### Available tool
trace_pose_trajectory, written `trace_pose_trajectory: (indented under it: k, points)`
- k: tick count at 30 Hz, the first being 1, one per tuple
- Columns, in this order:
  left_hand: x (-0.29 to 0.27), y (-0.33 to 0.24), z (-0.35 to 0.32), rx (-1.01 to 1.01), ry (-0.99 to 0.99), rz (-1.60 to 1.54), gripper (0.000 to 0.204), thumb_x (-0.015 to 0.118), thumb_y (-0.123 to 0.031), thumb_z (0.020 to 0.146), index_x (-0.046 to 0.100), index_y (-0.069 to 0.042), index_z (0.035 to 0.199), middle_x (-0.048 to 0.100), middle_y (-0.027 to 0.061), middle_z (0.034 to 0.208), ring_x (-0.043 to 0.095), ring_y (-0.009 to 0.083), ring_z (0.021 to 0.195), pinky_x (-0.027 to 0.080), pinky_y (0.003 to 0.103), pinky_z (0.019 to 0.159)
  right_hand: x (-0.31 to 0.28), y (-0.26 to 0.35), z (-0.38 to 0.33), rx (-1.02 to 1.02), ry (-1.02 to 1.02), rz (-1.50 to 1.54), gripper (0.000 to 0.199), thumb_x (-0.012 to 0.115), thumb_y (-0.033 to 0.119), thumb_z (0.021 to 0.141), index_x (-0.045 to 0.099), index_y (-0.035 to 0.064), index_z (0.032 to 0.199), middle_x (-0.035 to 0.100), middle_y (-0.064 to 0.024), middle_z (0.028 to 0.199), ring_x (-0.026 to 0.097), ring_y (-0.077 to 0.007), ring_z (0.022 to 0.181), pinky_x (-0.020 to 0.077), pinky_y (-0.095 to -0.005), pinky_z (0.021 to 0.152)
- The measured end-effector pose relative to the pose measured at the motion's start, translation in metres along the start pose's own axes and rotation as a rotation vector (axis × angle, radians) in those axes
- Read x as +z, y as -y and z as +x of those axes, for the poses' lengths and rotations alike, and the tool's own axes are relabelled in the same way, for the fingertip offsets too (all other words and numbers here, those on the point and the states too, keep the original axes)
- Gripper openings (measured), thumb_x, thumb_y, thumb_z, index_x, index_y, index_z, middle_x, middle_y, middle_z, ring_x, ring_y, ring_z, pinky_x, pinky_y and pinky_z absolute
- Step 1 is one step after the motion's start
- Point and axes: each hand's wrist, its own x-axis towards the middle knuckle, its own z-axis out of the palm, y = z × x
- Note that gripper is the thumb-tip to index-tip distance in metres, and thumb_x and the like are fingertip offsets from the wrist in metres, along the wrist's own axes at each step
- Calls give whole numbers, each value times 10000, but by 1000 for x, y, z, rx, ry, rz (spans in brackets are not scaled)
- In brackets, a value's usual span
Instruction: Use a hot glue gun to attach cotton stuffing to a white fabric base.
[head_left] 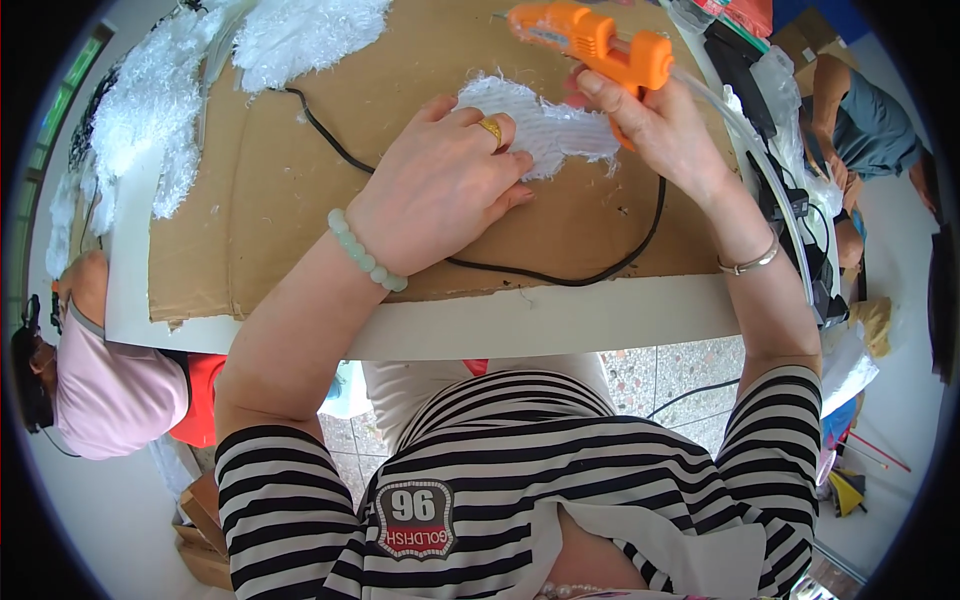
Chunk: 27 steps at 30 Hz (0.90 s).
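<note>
My right hand (675, 140) grips an orange hot glue gun (585, 40) by its handle, above the work surface, with its nozzle toward the far left. A long translucent glue stick (745, 125) trails from the back of the gun. Under the fingers of my left hand (440, 185) lies a white, ribbed piece of fabric with frayed edges (545, 130). Those fingers are curled and press on its left part, hiding some of it. The fabric lies flat on brown cardboard (280, 245), its narrow end reaching toward my right hand.
White shaggy material lies in heaps (310, 40) at the far left. A black cord (590, 280) loops across the cardboard below my hands. The white table's edge (540, 325) is nearest me. Other people sit at left (115, 385) and far right (870, 125). Dark power adapters (800, 205) line the right side.
</note>
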Motion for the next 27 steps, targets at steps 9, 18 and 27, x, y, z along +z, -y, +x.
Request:
trace_pose_trajectory:
  k: [9,18,27]
  points:
    - [3,1,-3,12,-24,-1,164,679,-233,714,673,-101,810,571,25,799,555,193,802,426,387,834,13,8,14,-68,-60,117,363,563,342,891,578,24,1065,620,5,794,425,-36,576,376,-190,529]
    - [2,0,-3,18,-7,9,171,679,-244,718,668,-100,809,584,40,829,564,198,823,428,417,866,24,3,36,64,90,-98,399,574,346,884,550,3,1086,616,-30,818,487,-63,649,417,-226,572]
    - [2,2,-3,18,-3,20,172,680,-241,718,667,-94,805,585,42,835,567,209,834,430,427,872,28,16,26,92,130,-75,375,554,347,887,564,11,1053,626,-53,856,544,-111,738,447,-259,676]
